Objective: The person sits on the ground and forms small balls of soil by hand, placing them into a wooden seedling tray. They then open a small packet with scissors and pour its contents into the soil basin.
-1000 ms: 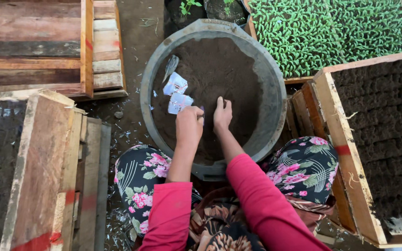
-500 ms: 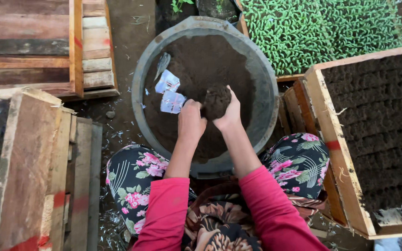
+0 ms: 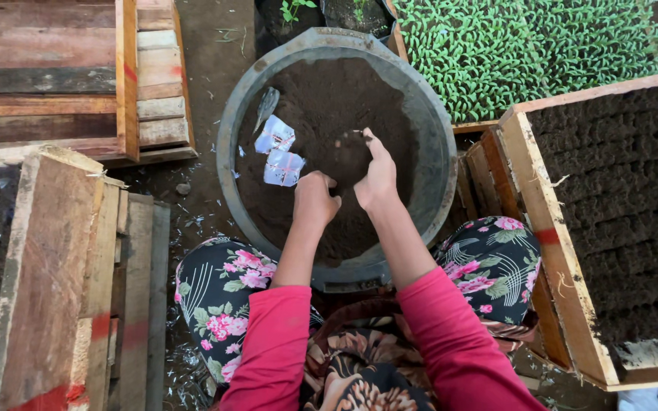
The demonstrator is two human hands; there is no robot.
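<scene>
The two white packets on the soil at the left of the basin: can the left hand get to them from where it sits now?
Probably yes. The left hand rests fisted on the soil just right of the white packets, inside the same grey basin. Nothing lies between them; the right hand is on the far side.

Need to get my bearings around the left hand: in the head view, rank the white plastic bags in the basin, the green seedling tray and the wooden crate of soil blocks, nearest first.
From the left hand:
1. White plastic bags, just up-left of it on the soil.
2. Wooden crate of soil blocks, off to the right.
3. Green seedling tray, top right beyond the basin.
</scene>
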